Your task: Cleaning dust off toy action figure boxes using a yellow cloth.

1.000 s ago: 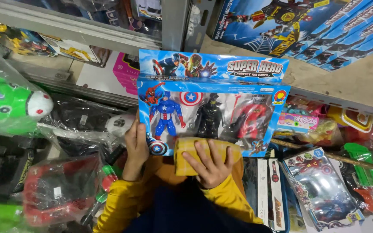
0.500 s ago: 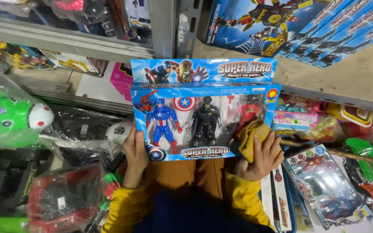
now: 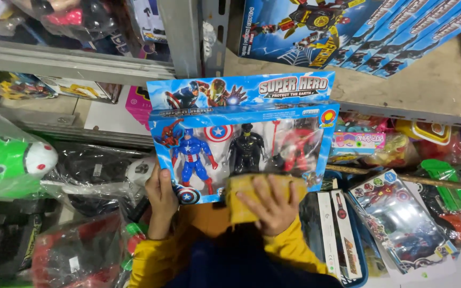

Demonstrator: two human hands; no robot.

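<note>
I hold a blue window box of toy figures (image 3: 241, 133) upright in front of me; three action figures stand inside behind clear plastic. My left hand (image 3: 161, 200) grips its lower left edge, thumb on the front. My right hand (image 3: 270, 205) presses a folded yellow cloth (image 3: 244, 200) flat against the lower front of the box, fingers spread over the cloth. Both sleeves are yellow.
Metal shelves (image 3: 81, 66) hold more toys. Blue toy boxes (image 3: 380, 32) lie stacked at upper right. A green plastic-wrapped toy (image 3: 6, 160) sits at left, a red bagged toy (image 3: 70, 256) at lower left, and blister-packed toys (image 3: 401, 224) at right.
My right hand has slid the yellow cloth from the box's right side back to the lower middle of its front. The left hand keeps its grip.
</note>
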